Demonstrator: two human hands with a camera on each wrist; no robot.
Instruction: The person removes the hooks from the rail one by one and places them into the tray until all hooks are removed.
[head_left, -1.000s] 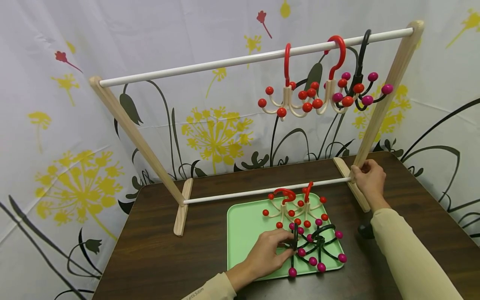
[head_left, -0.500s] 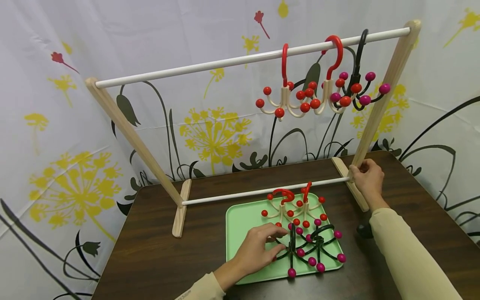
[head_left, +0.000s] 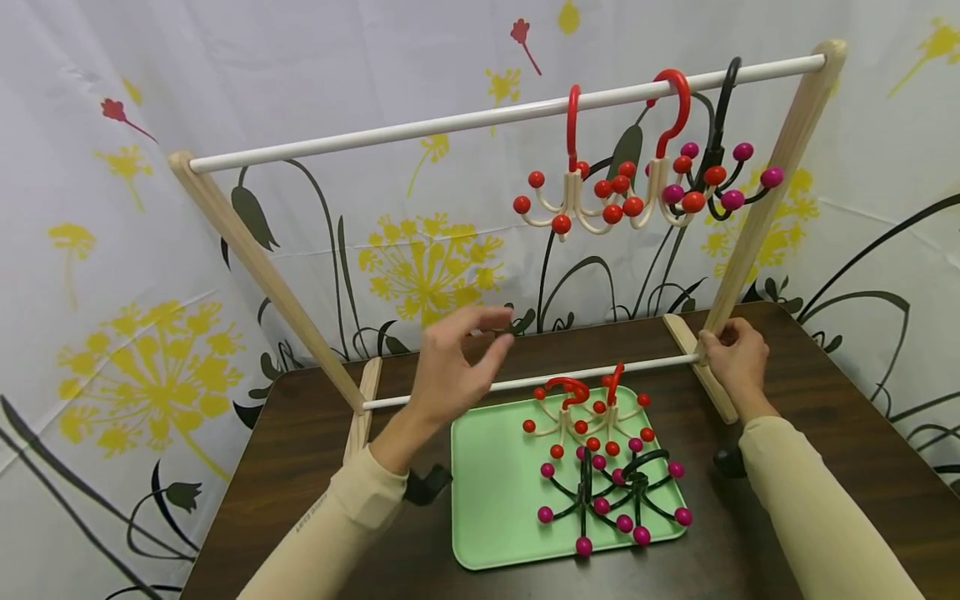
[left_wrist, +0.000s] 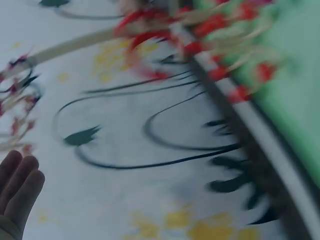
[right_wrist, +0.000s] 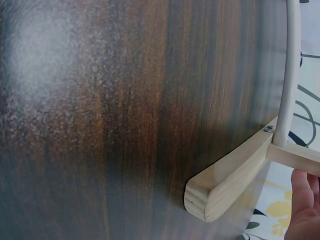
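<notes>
My left hand [head_left: 453, 362] is in the air above the back left of the green tray [head_left: 487, 508], fingers apart, holding nothing. On the tray lie two black multi-arm hangers with magenta ball tips, the left one [head_left: 586, 492] beside the right one [head_left: 639, 479]. Behind them are two cream hangers with red hooks, a left one [head_left: 567, 408] and a right one [head_left: 613, 412]. My right hand [head_left: 738, 362] grips the foot of the rack's right wooden post [head_left: 750, 242]. Its fingers [right_wrist: 302, 200] show against that post in the right wrist view.
From the rack's white top rail [head_left: 390, 133] hang a left red-hooked hanger [head_left: 572, 187], a right red-hooked hanger [head_left: 660, 183] and a black one [head_left: 716, 158]. The low white rail [head_left: 525, 382] runs behind the tray. A flowered curtain [head_left: 300, 67] stands behind the dark wooden table [head_left: 300, 450].
My left hand has let go of the left black hanger, leaving it on the tray, and has risen away up and to the left. The right hand stays on the post.
</notes>
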